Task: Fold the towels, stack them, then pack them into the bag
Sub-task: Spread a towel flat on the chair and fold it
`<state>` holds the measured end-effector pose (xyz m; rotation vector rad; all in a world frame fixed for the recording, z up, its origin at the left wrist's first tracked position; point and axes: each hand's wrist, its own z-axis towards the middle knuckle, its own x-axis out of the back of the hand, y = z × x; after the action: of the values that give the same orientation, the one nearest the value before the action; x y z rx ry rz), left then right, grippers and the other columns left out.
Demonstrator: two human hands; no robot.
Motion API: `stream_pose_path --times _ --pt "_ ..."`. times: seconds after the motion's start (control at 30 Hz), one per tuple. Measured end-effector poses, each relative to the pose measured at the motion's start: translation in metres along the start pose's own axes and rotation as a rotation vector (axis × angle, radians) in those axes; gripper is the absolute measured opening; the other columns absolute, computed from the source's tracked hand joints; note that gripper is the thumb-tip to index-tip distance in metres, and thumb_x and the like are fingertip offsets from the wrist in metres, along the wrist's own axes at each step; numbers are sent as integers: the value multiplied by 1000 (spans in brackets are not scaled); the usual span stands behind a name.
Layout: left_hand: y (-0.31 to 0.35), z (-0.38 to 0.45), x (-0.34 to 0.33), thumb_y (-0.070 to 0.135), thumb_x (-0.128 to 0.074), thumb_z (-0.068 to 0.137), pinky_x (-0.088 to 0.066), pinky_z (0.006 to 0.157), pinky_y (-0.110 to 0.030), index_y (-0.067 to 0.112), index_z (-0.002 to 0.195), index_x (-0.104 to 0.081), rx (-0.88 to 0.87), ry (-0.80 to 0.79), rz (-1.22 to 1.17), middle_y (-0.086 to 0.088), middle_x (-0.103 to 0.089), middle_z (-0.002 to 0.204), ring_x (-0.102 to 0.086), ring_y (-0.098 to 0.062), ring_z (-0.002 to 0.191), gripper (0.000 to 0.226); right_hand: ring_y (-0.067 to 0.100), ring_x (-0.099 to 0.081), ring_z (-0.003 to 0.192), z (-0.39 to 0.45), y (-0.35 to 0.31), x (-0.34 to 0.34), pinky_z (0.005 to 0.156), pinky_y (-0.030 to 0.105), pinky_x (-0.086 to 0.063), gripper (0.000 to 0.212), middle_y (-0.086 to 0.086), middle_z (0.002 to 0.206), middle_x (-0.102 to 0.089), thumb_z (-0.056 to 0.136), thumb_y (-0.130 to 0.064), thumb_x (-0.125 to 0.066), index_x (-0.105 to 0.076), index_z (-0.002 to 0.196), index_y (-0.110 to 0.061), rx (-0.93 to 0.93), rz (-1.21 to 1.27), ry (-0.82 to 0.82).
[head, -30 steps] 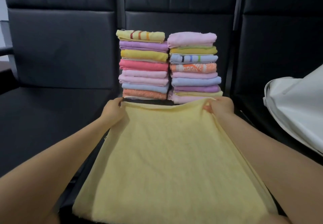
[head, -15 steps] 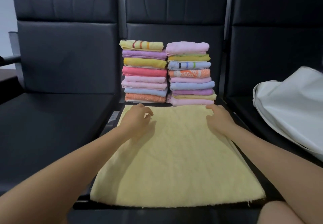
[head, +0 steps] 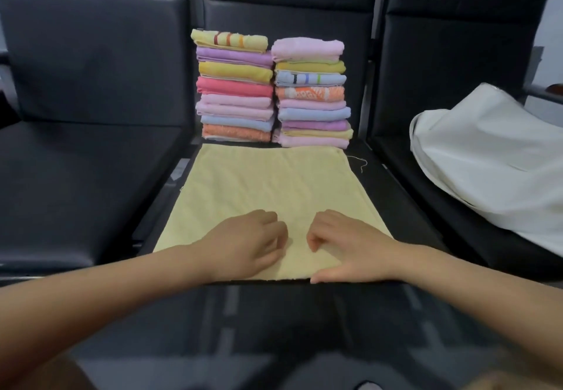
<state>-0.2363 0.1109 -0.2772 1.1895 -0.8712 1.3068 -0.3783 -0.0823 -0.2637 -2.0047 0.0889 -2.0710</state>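
**Hands drawn back to the near edge of the yellow towel**

Half a second ago your hands lay on the far corners of the yellow towel, close to the stacks; now both sit at its near edge, side by side with a small gap between them. A second ago you held the cloth lifted; now it lies spread flat on the middle seat.

Your left hand rests on the towel with its fingers curled under. Whether they pinch any cloth, you cannot tell from this view. Your right hand also rests on the towel, fingers bent inward and thumb stretched along the near hem; a grip on the fabric cannot be made out either.

Just beyond the towel's far edge stand two stacks of folded towels against the seat back: the left stack topped by a yellow striped one, the right stack topped by a pink one. The stacks touch each other.

To the right of the towel, on the neighbouring seat, lies the white bag, slumped and well apart from your hands. A loose thread trails off the towel's far right corner.
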Motion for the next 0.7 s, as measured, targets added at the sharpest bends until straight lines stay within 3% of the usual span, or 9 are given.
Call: stream_pose_path --times 0.13,0.23,0.47,0.6,0.7 --pt "-3 -11 -5 46 -45 92 -46 62 -30 24 99 -56 -123 113 54 7 -50 91 -48 -12 78 26 14 -45 87 -7 1 -11 73 30 -46 30 -7 98 -50 85 -48 -58 -52 97 -21 161 -179 112" --pt "-1 -15 -7 59 -50 89 -47 63 -29 23 101 -54 -175 143 155 4 -53 94 -51 -16 78 38 13 -43 81 -5 -1 -11 67 31 -44 20 -5 94 -50 93 -38 -48 -51 93 -19 175 -230 133" --pt "1 -14 -12 54 -49 85 -48 54 -32 16 99 -58 -149 205 345 0 -57 89 -53 -21 70 41 6 -43 69 22 -4 8 64 19 -36 15 -12 79 -49 98 -24 -50 -48 83 -22 -205 203 -32" --pt "-4 -13 -9 49 -47 87 -47 55 -29 20 110 -52 -61 232 221 3 -60 92 -57 -20 72 37 5 -40 63 32 7 11 60 16 -34 17 -10 70 -47 99 -19 -50 -48 82 -23 -327 433 41" --pt "-10 -7 -2 42 -36 90 -51 65 -33 21 117 -56 84 214 67 3 -67 99 -64 -22 85 40 5 -37 52 39 8 7 58 26 -35 12 -12 55 -44 100 -17 -44 -47 88 -21 -323 429 81"
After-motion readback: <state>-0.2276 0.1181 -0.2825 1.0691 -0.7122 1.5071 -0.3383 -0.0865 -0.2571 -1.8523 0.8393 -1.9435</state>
